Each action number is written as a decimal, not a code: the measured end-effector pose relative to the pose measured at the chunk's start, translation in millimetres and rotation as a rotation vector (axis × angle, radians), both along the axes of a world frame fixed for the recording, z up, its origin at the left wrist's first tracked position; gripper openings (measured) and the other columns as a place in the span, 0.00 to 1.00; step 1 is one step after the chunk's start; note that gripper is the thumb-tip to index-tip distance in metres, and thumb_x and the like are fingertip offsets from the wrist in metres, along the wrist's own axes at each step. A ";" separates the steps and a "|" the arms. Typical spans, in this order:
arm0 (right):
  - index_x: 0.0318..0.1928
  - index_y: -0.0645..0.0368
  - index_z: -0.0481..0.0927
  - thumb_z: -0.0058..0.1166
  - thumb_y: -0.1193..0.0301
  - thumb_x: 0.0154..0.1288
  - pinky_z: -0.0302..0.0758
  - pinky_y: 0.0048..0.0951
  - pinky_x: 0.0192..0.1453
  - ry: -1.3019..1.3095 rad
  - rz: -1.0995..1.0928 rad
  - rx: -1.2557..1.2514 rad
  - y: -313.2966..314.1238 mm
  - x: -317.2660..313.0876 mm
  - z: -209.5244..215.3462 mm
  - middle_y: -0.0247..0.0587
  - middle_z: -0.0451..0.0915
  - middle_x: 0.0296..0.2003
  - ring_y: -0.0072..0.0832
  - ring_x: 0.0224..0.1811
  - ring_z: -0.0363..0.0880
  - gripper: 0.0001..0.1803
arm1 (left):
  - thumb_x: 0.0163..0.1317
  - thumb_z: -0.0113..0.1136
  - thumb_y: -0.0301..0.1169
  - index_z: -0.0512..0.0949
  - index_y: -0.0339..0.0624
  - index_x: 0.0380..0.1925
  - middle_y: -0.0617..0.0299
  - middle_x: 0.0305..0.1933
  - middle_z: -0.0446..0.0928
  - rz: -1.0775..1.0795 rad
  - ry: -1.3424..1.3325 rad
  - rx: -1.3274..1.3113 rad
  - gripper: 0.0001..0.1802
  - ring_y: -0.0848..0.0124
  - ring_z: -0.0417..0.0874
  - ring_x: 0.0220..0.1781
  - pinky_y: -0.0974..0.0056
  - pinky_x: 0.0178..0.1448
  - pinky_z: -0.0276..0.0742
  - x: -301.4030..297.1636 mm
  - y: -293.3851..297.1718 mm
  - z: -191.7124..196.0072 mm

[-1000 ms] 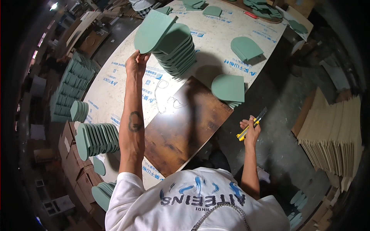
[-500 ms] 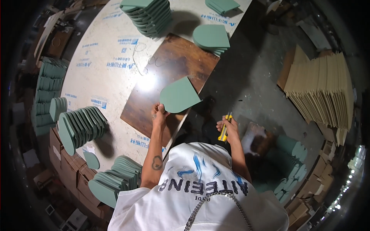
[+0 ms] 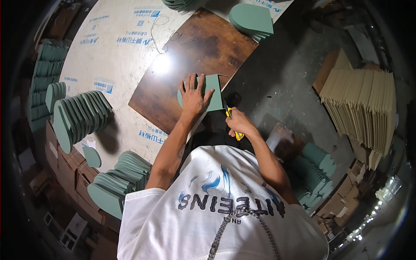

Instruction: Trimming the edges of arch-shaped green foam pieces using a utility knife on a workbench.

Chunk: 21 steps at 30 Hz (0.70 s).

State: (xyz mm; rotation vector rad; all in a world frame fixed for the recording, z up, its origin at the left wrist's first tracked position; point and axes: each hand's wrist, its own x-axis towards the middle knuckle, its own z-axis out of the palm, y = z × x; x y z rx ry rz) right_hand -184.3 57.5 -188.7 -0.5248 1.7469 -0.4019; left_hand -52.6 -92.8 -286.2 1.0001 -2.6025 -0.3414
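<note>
A green panel [image 3: 212,92], rounded at one end and straight at the other, lies on the dark brown wooden board [image 3: 216,39]. My left hand [image 3: 193,96] rests flat on it with the fingers spread, covering its middle. The panel's straight side is at the board's edge near my body. Wrapped in my right hand [image 3: 241,123] is a yellow utility knife [image 3: 239,135]. Its front end points up at the panel's straight edge; whether the blade touches the panel, I cannot tell.
Stacks of green panels stand at the board's far end [image 3: 251,19] and along the table's left side [image 3: 82,115]. The white table [image 3: 117,60] has a thin looped wire on it. Tan sheets [image 3: 359,104] are piled on the right, with more green pieces [image 3: 310,173] low on the right.
The panel, held up by its edge before, now lies on the board under my flattened left hand. My right hand has brought the knife leftward and up to the panel's straight edge.
</note>
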 end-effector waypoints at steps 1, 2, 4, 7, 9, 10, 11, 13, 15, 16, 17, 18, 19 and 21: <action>0.53 0.82 0.63 0.45 0.72 0.64 0.81 0.36 0.23 -0.005 0.005 0.008 -1.5 0.5 -1.0 0.63 0.80 0.29 0.40 0.20 0.84 0.24 | 0.63 0.58 0.53 0.69 0.45 0.64 0.46 0.68 0.65 0.005 -0.005 0.008 0.35 0.50 0.62 0.71 0.37 0.71 0.49 -0.8 5.0 -3.8; 0.51 0.82 0.64 0.46 0.72 0.64 0.81 0.36 0.23 0.017 0.028 0.017 -5.2 0.5 -1.5 0.61 0.80 0.27 0.40 0.20 0.84 0.23 | 0.63 0.57 0.54 0.69 0.46 0.64 0.47 0.66 0.66 0.073 -0.007 0.003 0.34 0.51 0.63 0.70 0.38 0.71 0.50 -3.1 9.7 -4.9; 0.46 0.81 0.66 0.46 0.73 0.63 0.81 0.36 0.22 0.034 0.040 0.034 -8.2 0.8 -7.4 0.58 0.79 0.23 0.39 0.19 0.83 0.19 | 0.64 0.56 0.55 0.71 0.46 0.62 0.49 0.63 0.68 0.139 0.017 -0.020 0.33 0.53 0.64 0.69 0.39 0.69 0.52 -5.6 13.9 -3.6; 0.44 0.79 0.66 0.46 0.74 0.63 0.79 0.35 0.20 0.076 0.077 0.090 -16.2 -1.8 8.7 0.57 0.79 0.23 0.37 0.17 0.82 0.17 | 0.64 0.56 0.54 0.69 0.46 0.63 0.49 0.65 0.67 0.142 -0.012 0.016 0.33 0.53 0.62 0.70 0.39 0.70 0.50 -7.1 13.7 -3.2; 0.44 0.80 0.66 0.46 0.74 0.63 0.78 0.35 0.20 0.061 0.071 0.137 -15.7 0.2 8.2 0.56 0.79 0.23 0.36 0.17 0.81 0.17 | 0.64 0.56 0.54 0.69 0.46 0.64 0.49 0.65 0.66 0.139 -0.014 0.057 0.34 0.54 0.61 0.71 0.39 0.71 0.48 -6.5 12.9 -3.3; 0.44 0.80 0.66 0.45 0.74 0.63 0.78 0.35 0.20 0.059 0.091 0.156 -14.5 2.2 4.2 0.56 0.79 0.23 0.36 0.17 0.82 0.17 | 0.64 0.56 0.54 0.69 0.46 0.64 0.49 0.65 0.66 0.139 -0.019 0.057 0.34 0.54 0.60 0.71 0.39 0.71 0.48 -5.2 12.5 -4.1; 0.45 0.80 0.66 0.45 0.75 0.63 0.78 0.35 0.20 0.059 0.112 0.174 -14.6 3.4 3.6 0.56 0.79 0.23 0.36 0.17 0.82 0.17 | 0.64 0.56 0.54 0.68 0.46 0.64 0.49 0.66 0.65 0.141 -0.020 0.056 0.34 0.54 0.60 0.71 0.40 0.71 0.47 -5.1 11.9 -3.8; 0.45 0.79 0.67 0.45 0.75 0.62 0.79 0.35 0.22 0.068 0.098 0.207 -13.2 6.0 3.2 0.58 0.80 0.25 0.38 0.18 0.82 0.16 | 0.65 0.56 0.54 0.68 0.46 0.64 0.49 0.66 0.65 0.139 -0.018 0.063 0.34 0.54 0.60 0.71 0.40 0.71 0.47 -4.8 12.8 -4.7; 0.45 0.78 0.68 0.46 0.76 0.61 0.80 0.36 0.23 0.076 0.084 0.237 -13.8 10.7 4.2 0.61 0.81 0.28 0.40 0.19 0.83 0.16 | 0.65 0.56 0.54 0.68 0.46 0.64 0.49 0.66 0.66 0.137 -0.017 0.067 0.34 0.54 0.61 0.70 0.40 0.71 0.47 -4.3 12.0 -4.9; 0.45 0.78 0.67 0.47 0.76 0.61 0.80 0.36 0.23 0.101 0.074 0.235 -13.5 13.9 3.2 0.61 0.80 0.28 0.40 0.19 0.83 0.16 | 0.64 0.56 0.54 0.68 0.46 0.64 0.49 0.66 0.66 0.136 -0.016 0.068 0.34 0.54 0.61 0.70 0.40 0.71 0.47 -4.0 12.1 -5.9; 0.45 0.78 0.67 0.48 0.77 0.61 0.80 0.37 0.23 0.126 0.064 0.231 -13.6 15.5 2.5 0.61 0.80 0.27 0.40 0.19 0.83 0.16 | 0.64 0.57 0.54 0.68 0.45 0.64 0.49 0.65 0.66 0.135 -0.013 0.067 0.34 0.54 0.61 0.70 0.40 0.72 0.46 -4.5 11.6 -6.6; 0.45 0.78 0.67 0.48 0.77 0.61 0.80 0.37 0.23 0.123 0.064 0.239 -11.9 17.4 -0.6 0.61 0.80 0.27 0.40 0.19 0.83 0.16 | 0.64 0.57 0.54 0.68 0.45 0.64 0.49 0.65 0.66 0.134 -0.016 0.075 0.34 0.54 0.61 0.70 0.40 0.72 0.46 -4.2 11.9 -7.7; 0.46 0.78 0.66 0.47 0.77 0.62 0.79 0.36 0.22 0.139 0.062 0.219 -8.6 20.2 -6.3 0.59 0.80 0.25 0.39 0.18 0.82 0.16 | 0.64 0.57 0.54 0.68 0.45 0.64 0.49 0.65 0.66 0.136 -0.014 0.075 0.35 0.54 0.61 0.70 0.40 0.72 0.46 -3.1 12.5 -9.1; 0.48 0.79 0.64 0.46 0.77 0.62 0.78 0.36 0.21 0.151 0.061 0.200 -5.4 23.2 -15.4 0.57 0.79 0.23 0.38 0.17 0.81 0.17 | 0.64 0.57 0.54 0.68 0.45 0.64 0.49 0.65 0.66 0.139 -0.015 0.077 0.35 0.54 0.61 0.70 0.40 0.72 0.46 -3.0 12.0 -10.9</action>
